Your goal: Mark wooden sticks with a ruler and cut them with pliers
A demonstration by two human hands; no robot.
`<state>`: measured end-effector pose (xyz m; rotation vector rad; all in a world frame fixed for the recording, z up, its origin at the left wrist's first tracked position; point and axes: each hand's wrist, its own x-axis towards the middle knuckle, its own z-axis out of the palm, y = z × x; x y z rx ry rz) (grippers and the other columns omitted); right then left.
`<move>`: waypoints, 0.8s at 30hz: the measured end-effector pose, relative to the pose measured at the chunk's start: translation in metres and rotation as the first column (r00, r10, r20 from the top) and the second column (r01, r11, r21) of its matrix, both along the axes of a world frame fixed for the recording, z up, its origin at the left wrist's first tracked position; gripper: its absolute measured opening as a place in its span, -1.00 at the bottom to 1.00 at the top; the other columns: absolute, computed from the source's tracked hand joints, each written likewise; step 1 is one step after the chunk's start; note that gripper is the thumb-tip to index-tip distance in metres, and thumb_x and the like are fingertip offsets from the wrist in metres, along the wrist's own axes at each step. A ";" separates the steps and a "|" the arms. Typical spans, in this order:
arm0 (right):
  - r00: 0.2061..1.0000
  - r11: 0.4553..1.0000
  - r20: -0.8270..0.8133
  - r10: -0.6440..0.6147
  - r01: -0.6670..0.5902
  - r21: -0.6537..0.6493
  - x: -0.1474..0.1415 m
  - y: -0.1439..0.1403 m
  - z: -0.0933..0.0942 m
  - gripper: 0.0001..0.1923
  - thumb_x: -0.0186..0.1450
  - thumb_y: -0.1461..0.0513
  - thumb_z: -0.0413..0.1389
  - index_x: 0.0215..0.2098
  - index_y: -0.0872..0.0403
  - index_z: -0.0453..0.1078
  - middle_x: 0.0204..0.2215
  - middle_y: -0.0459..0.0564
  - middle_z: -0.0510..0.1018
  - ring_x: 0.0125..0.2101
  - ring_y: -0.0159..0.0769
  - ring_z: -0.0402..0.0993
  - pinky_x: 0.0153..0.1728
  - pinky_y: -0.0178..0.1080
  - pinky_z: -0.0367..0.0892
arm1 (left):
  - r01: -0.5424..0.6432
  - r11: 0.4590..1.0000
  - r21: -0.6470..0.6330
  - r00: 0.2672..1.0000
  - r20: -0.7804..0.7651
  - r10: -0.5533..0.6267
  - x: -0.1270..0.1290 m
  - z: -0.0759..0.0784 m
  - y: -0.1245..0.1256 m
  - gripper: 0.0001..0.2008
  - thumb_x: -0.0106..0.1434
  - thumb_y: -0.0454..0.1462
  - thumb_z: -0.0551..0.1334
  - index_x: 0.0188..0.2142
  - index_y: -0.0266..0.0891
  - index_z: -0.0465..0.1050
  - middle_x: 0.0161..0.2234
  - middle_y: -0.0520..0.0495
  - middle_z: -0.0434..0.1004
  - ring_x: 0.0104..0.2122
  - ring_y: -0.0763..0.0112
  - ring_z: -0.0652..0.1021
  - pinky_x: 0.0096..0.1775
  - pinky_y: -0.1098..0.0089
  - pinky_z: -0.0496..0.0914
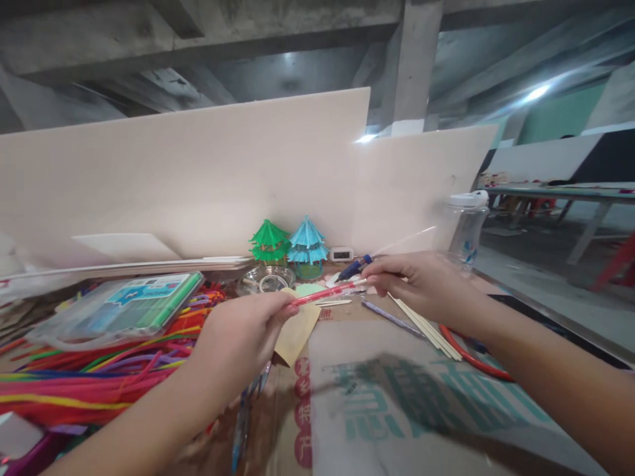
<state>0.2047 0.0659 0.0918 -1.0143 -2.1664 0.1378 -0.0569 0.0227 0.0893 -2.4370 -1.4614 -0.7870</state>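
Observation:
My left hand [253,324] is closed on the near-left end of a slim red pen-like stick [325,292]. At its paler far end, the fingers of my right hand [414,284] pinch it. The stick is held slightly tilted above the work surface, and its exact kind is unclear. Just behind my right fingertips lies a dark blue tool [353,267] that looks like a glue gun. A yellow paper slip [297,336] rests beside my left hand. Below my right hand are a purple pen [391,317] and several pale wooden sticks [426,327].
Green [268,241] and blue [307,241] pagoda-like models stand by the pale board [198,178]. Colourful pipe cleaners [89,390] and a clear plastic case [124,307] fill the left. A clear bottle [464,228] stands right, near an orange cable [471,357]. Printed cardboard [357,423] covers the front.

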 end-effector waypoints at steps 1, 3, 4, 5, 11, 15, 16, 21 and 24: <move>1.000 1.000 0.004 -0.008 0.008 0.000 0.003 0.002 0.001 -0.75 0.28 0.21 -0.03 -0.38 0.02 0.50 -0.55 -0.05 0.56 -0.54 -0.33 0.44 -0.52 -0.32 0.23 | 0.032 0.999 -0.017 0.997 0.067 -0.030 0.000 0.001 0.001 -0.69 0.31 -0.13 0.07 -0.28 -0.11 0.59 -0.39 -0.05 0.66 -0.41 0.28 0.59 -0.43 0.41 0.29; 0.999 0.999 -0.013 -0.044 0.044 0.002 0.010 0.008 0.003 -0.75 0.27 0.16 -0.02 -0.39 0.03 0.48 -0.57 -0.06 0.52 -0.55 -0.33 0.41 -0.52 -0.32 0.21 | 0.099 0.994 -0.046 0.957 0.278 -0.083 -0.002 0.005 0.003 -0.69 0.24 -0.08 0.18 -0.11 -0.07 0.56 -0.28 -0.06 0.66 -0.35 0.28 0.60 -0.37 0.41 0.36; 0.998 0.998 -0.030 -0.060 0.060 -0.015 0.013 0.012 0.003 -0.74 0.27 0.13 -0.02 -0.40 0.03 0.47 -0.58 -0.07 0.50 -0.56 -0.34 0.38 -0.53 -0.32 0.20 | 0.133 0.989 -0.070 0.907 0.412 -0.093 -0.003 0.007 0.004 -0.60 0.20 -0.05 0.23 0.00 -0.08 0.51 -0.28 -0.06 0.65 -0.35 0.28 0.59 -0.36 0.41 0.39; 0.997 0.997 -0.043 -0.065 0.063 -0.051 0.016 0.015 0.003 -0.72 0.26 0.09 -0.03 -0.40 0.04 0.45 -0.60 -0.08 0.47 -0.58 -0.34 0.35 -0.54 -0.32 0.20 | 0.168 0.981 -0.100 0.834 0.544 -0.088 -0.005 0.010 0.006 -0.49 0.16 -0.03 0.27 0.09 -0.10 0.44 -0.32 -0.06 0.64 -0.39 0.29 0.59 -0.38 0.40 0.40; 0.996 0.944 0.011 0.083 -0.075 -0.322 0.008 0.019 -0.008 -0.69 0.28 0.03 -0.06 -0.41 0.05 0.35 -0.59 -0.11 0.45 -0.57 -0.37 0.31 -0.49 -0.32 0.22 | 0.317 0.936 -0.155 0.536 0.843 -0.042 -0.005 0.011 0.010 -0.73 0.09 -0.05 0.34 -0.46 -0.23 0.60 -0.58 -0.04 0.54 -0.45 0.38 0.55 -0.40 0.46 0.41; 0.983 0.896 -0.018 0.181 -0.173 -0.409 -0.007 0.013 -0.014 -0.71 0.27 0.04 -0.05 -0.45 0.05 0.30 -0.61 -0.11 0.43 -0.59 -0.39 0.28 -0.53 -0.33 0.19 | 0.323 0.944 -0.067 0.490 0.865 -0.106 0.004 0.009 0.001 -0.78 0.09 -0.12 0.35 -0.55 -0.21 0.57 -0.59 0.00 0.56 -0.48 0.43 0.55 -0.37 0.46 0.44; 0.981 0.890 -0.039 0.190 -0.188 -0.415 -0.009 0.012 -0.014 -0.71 0.27 0.04 -0.05 -0.46 0.05 0.29 -0.62 -0.11 0.42 -0.60 -0.40 0.27 -0.54 -0.33 0.18 | 0.332 0.941 -0.069 0.470 0.877 -0.101 0.006 0.009 -0.001 -0.80 0.08 -0.13 0.36 -0.51 -0.21 0.58 -0.59 0.01 0.56 -0.53 0.45 0.53 -0.42 0.47 0.43; 0.971 0.888 -0.102 0.217 -0.239 -0.394 -0.021 0.002 -0.019 -0.71 0.29 0.07 -0.04 -0.48 0.06 0.31 -0.63 -0.11 0.42 -0.60 -0.40 0.29 -0.55 -0.35 0.17 | 0.383 0.914 -0.130 0.469 0.880 -0.072 0.017 -0.003 -0.007 -0.86 0.07 -0.19 0.35 -0.48 -0.23 0.58 -0.64 0.03 0.54 -0.57 0.48 0.52 -0.46 0.50 0.42; 0.958 0.869 -0.130 0.255 -0.286 -0.404 -0.029 -0.007 -0.024 -0.74 0.30 0.11 -0.04 -0.45 0.06 0.34 -0.63 -0.12 0.43 -0.60 -0.41 0.30 -0.55 -0.36 0.18 | 0.448 0.871 -0.202 0.502 0.863 -0.058 0.022 -0.021 -0.004 -0.83 0.11 -0.17 0.32 -0.45 -0.24 0.58 -0.60 0.00 0.54 -0.53 0.44 0.54 -0.43 0.46 0.44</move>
